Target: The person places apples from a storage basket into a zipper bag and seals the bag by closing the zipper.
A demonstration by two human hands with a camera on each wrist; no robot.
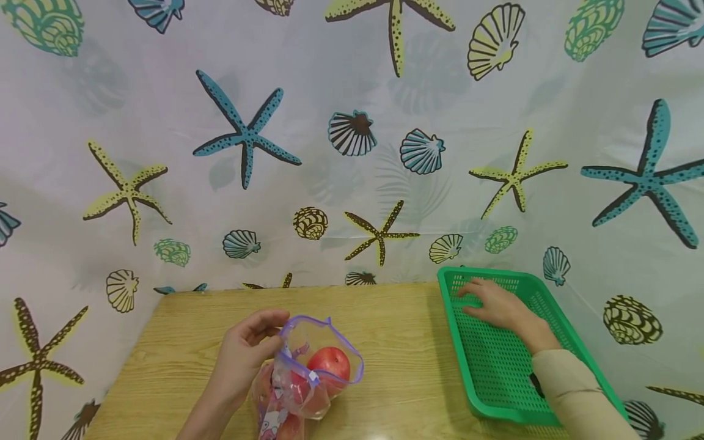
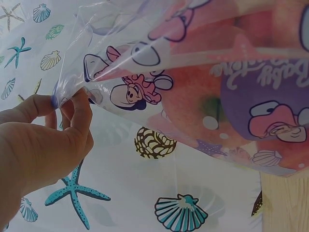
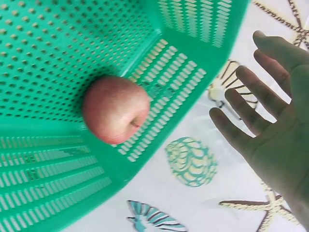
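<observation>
My left hand [image 1: 244, 351] pinches the purple-edged rim of a clear plastic zip bag [image 1: 315, 406] printed with cartoon figures. Red apples [image 1: 332, 362] fill the bag, one showing in its open mouth. In the left wrist view, thumb and fingers grip a corner of the bag [image 2: 130, 82]. Over the far left part of a green plastic basket [image 1: 461, 360], my right hand [image 1: 497, 305] is held with fingers spread and nothing in it. The right wrist view shows one apple [image 3: 116, 110] in a corner of the basket, apart from the hand; the head view does not show this apple.
A wooden table [image 1: 407, 348] bears the bag on its near middle and the basket on its right. Behind and beside it hangs a white curtain [image 1: 308, 183] printed with starfish and shells, close to the basket's far and right sides.
</observation>
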